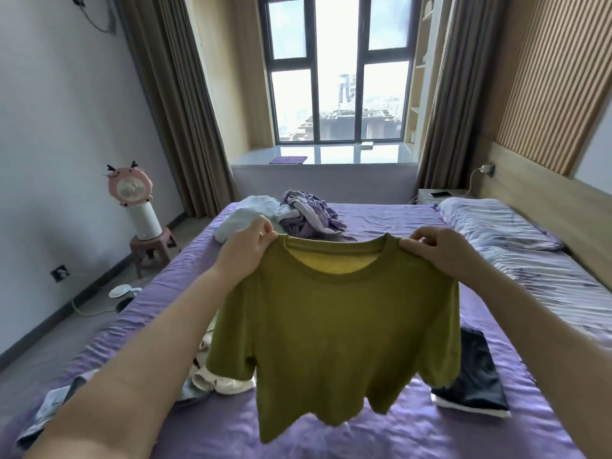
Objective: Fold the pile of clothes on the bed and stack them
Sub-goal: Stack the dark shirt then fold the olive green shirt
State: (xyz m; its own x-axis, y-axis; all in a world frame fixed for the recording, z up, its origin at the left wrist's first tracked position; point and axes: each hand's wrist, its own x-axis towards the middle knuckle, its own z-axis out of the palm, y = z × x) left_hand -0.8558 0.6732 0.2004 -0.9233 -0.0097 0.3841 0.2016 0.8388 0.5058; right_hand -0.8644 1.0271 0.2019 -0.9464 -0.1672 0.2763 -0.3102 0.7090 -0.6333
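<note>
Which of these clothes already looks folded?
The dark navy garment on the bed's right side: it lies flat and squared. The olive-green T-shirt hangs unfolded, and the purple clothes lie crumpled.

An olive-green T-shirt is showing a brighter yellow inside its neckline, hanging over a bed that is wearing a plain purple sheet. Beyond it, crumpled clothes are showing lilac and white, a folded dark garment, possibly navy, is lying right, and the pillow is carrying purple-and-white streaks.
</note>
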